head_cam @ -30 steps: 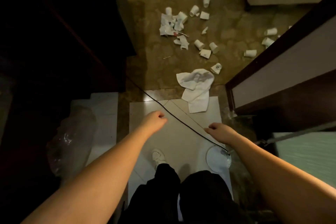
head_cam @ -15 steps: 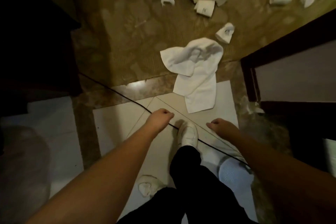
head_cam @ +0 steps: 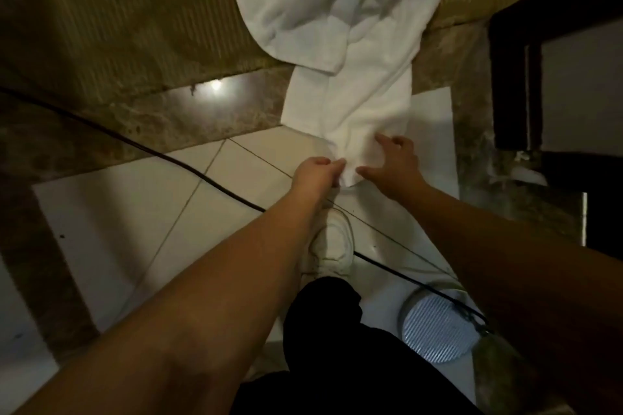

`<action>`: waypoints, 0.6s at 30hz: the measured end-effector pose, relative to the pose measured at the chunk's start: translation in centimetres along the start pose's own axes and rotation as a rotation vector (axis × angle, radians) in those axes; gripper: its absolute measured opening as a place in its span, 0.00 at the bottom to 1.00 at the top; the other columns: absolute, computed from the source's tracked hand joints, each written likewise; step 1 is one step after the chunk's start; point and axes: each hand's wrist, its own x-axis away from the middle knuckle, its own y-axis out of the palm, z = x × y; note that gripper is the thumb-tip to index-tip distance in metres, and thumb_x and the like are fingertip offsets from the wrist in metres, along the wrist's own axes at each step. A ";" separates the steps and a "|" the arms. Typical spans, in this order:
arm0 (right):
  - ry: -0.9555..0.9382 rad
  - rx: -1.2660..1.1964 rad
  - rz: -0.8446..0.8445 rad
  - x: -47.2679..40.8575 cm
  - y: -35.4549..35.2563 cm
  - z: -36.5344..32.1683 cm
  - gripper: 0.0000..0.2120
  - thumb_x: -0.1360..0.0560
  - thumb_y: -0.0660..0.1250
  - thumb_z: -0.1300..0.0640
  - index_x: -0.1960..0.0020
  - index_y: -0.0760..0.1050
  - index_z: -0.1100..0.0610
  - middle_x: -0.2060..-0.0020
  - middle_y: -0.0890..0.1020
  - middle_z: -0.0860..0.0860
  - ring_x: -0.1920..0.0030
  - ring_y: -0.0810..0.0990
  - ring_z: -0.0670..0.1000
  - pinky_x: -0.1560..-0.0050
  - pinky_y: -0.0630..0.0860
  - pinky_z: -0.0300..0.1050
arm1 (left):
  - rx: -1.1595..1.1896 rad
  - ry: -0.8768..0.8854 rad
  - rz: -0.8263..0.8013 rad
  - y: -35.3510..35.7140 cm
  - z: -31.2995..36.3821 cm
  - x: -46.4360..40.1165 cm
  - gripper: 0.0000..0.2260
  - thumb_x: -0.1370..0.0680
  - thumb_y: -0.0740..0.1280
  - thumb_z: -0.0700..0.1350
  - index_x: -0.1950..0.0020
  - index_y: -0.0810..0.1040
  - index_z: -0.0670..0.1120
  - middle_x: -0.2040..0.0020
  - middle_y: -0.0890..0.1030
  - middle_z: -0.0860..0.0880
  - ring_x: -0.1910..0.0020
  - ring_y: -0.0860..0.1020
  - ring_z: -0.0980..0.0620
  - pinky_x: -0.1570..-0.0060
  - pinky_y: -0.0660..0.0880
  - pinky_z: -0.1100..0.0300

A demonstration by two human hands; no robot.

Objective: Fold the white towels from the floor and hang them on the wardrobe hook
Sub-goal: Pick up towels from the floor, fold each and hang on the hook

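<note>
A crumpled white towel (head_cam: 350,54) lies on the floor, stretching from the brown carpet across the marble strip onto the white tiles. My left hand (head_cam: 315,172) pinches the towel's near corner with curled fingers. My right hand (head_cam: 394,165) is spread over the near end of the towel, fingers apart, its fingertips at the cloth. No wardrobe hook is in view.
A black cable (head_cam: 175,158) runs diagonally over the tiles, past my white shoe (head_cam: 332,242). A round ribbed disc (head_cam: 438,327) sits on the tiles at the lower right. A dark door frame (head_cam: 505,77) stands at the right. Brown carpet (head_cam: 118,10) covers the far floor.
I have stepped forward and bent down, so the towel is much nearer. Both hands reached out to its near end; my left hand took hold of the corner.
</note>
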 end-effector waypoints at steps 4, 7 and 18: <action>-0.078 -0.110 -0.137 1.0 0.4 0.9 0.39 0.28 0.78 0.52 0.22 0.63 0.55 0.26 0.59 0.58 0.28 0.66 0.58 0.31 0.65 0.44 | 0.179 -0.005 -0.044 1.3 0.5 0.0 0.19 0.23 0.73 0.48 0.35 0.80 0.41 0.45 0.84 0.44 0.50 0.83 0.44 0.44 0.80 0.50; -0.192 -0.063 -0.187 3.3 -0.2 0.6 0.40 0.30 0.80 0.53 0.23 0.65 0.54 0.28 0.63 0.59 0.28 0.67 0.58 0.31 0.63 0.42 | 0.366 -0.074 -0.086 0.4 0.9 2.4 0.21 0.22 0.72 0.47 0.33 0.77 0.39 0.41 0.82 0.39 0.40 0.80 0.38 0.34 0.74 0.43; -0.409 -0.206 0.227 19.3 -6.3 -5.1 0.26 0.29 0.79 0.58 0.33 0.76 0.61 0.37 0.74 0.60 0.36 0.72 0.60 0.36 0.68 0.45 | 0.546 0.036 -0.230 -4.9 6.6 22.7 0.08 0.19 0.68 0.47 0.47 0.78 0.43 0.67 0.82 0.49 0.74 0.77 0.56 0.74 0.75 0.65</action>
